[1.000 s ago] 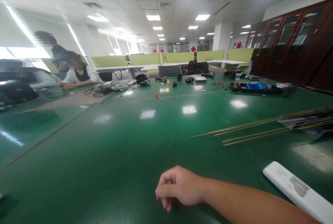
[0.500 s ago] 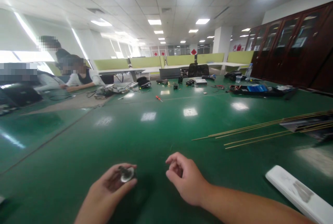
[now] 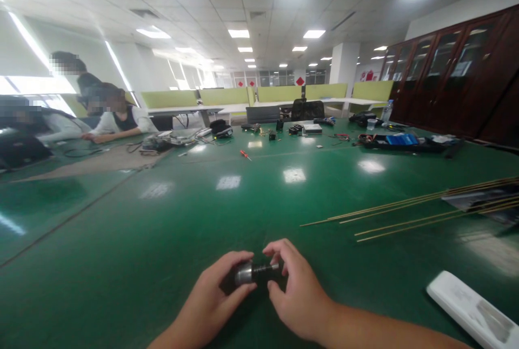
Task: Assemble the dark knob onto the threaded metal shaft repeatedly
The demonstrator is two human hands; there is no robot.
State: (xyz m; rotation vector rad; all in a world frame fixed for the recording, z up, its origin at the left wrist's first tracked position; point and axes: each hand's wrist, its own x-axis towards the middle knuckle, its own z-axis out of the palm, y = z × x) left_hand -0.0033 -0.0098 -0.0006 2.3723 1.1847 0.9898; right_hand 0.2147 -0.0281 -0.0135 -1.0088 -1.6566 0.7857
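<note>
My left hand grips a silver metal cylinder with a thin dark shaft between thumb and fingers. The shaft looks ridged, like a thread or a spring, and points right with a lighter tip. Around that tip is my right hand, its thumb and curled fingers apart. Whether a right fingertip touches the tip, I cannot tell. Both hands are low over the green table, and the cylinder lies roughly level.
Several thin brass-coloured rods lie at the right. Nearer is a white power strip. A red screwdriver lies farther out. Tools and a black tray line the far side. People sit at the far left.
My left hand has moved right and turned the metal part, so its shaft now points at my right hand. My right hand has shifted slightly right, its fingers opening wider.
</note>
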